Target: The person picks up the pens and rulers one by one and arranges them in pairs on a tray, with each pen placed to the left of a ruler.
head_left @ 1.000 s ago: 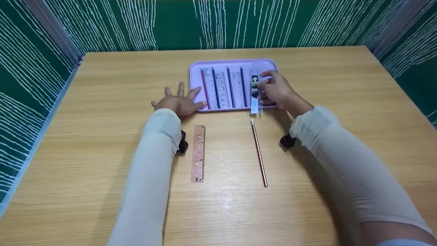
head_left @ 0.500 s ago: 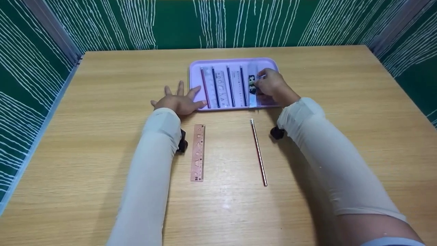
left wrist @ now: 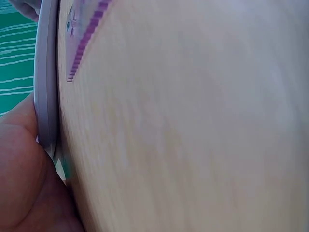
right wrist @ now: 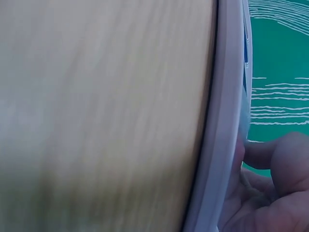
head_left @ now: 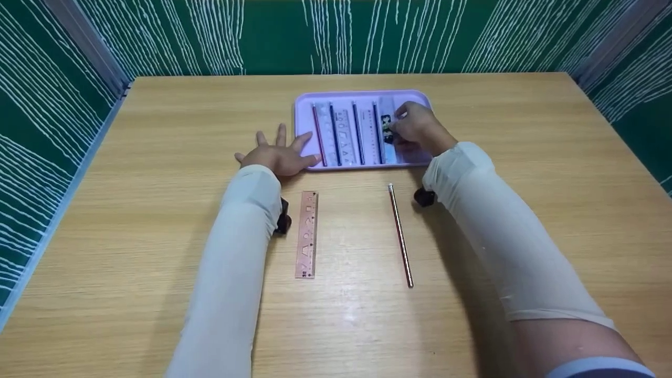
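Note:
A lilac tray [head_left: 362, 168] lies near the far side of the table, holding several pencils and clear rulers in alternating rows. At its right part, my right hand [head_left: 425, 128] holds a clear ruler [head_left: 387, 131] with a dark cartoon print and a bluish end, now down in the tray. Curled fingers [right wrist: 289, 159] show behind the tray's wall in the right wrist view. My left hand [head_left: 278, 159] is spread, its thumb on the tray's left front corner and the other fingers beside it. In the left wrist view, part of the palm [left wrist: 24, 179] shows next to the tray wall.
Nearer to me on the wooden table [head_left: 352, 325] lie a pink ruler [head_left: 306, 236] on the left and a shiny pencil [head_left: 400, 236] on the right. A green wall [head_left: 278, 37] with white streaks stands behind the table.
The cartoon ruler, which stuck out past the tray's front rim, has moved slightly left and down into the tray with my right hand. My left hand has stayed in place.

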A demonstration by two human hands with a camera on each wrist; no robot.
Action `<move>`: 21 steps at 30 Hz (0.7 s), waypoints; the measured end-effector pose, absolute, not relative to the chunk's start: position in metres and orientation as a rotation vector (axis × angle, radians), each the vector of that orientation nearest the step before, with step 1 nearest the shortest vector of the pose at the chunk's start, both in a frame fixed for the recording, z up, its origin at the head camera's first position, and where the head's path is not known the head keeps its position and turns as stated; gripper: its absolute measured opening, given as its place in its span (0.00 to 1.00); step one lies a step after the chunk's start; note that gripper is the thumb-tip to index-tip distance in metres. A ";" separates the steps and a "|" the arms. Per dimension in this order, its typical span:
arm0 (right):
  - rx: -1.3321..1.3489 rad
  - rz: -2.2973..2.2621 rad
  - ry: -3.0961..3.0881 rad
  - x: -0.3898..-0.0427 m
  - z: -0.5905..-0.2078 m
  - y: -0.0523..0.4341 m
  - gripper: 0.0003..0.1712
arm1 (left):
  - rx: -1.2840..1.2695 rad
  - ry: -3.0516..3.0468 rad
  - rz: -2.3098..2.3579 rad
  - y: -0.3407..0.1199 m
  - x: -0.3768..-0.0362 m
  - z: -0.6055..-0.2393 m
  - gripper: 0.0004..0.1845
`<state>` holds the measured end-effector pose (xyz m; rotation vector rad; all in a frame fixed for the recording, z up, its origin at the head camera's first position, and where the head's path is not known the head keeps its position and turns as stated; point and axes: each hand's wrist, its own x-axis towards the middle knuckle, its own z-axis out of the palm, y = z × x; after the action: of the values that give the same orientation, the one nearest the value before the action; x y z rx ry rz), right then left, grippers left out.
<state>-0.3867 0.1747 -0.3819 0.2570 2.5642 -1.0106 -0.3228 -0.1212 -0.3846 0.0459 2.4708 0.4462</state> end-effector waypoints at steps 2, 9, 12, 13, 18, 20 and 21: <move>0.272 -0.988 2.575 -0.387 -0.381 0.173 0.26 | 0.045 2.476 0.448 -0.121 -0.323 -0.386 0.42; 0.352 -0.886 2.626 -0.384 -0.379 0.165 0.25 | 0.036 2.468 0.449 -0.122 -0.324 -0.387 0.42; 0.369 -0.864 2.645 -0.381 -0.379 0.164 0.25 | 0.037 2.466 0.450 -0.122 -0.323 -0.386 0.42; 0.369 -0.853 2.655 -0.380 -0.379 0.164 0.25 | 0.039 2.465 0.449 -0.122 -0.323 -0.386 0.42; 0.342 -0.737 2.698 -0.376 -0.375 0.163 0.26 | 0.043 2.463 0.448 -0.121 -0.323 -0.384 0.42; 0.312 -0.654 2.725 -0.374 -0.372 0.162 0.26 | 0.038 2.460 0.453 -0.121 -0.323 -0.383 0.42; 0.300 -0.621 2.736 -0.373 -0.371 0.162 0.26 | 0.033 2.459 0.456 -0.121 -0.323 -0.383 0.42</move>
<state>-0.3734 0.1619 -0.3714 0.2998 2.7359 -0.6213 -0.3229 -0.1209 -0.3834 0.0331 2.4588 0.4561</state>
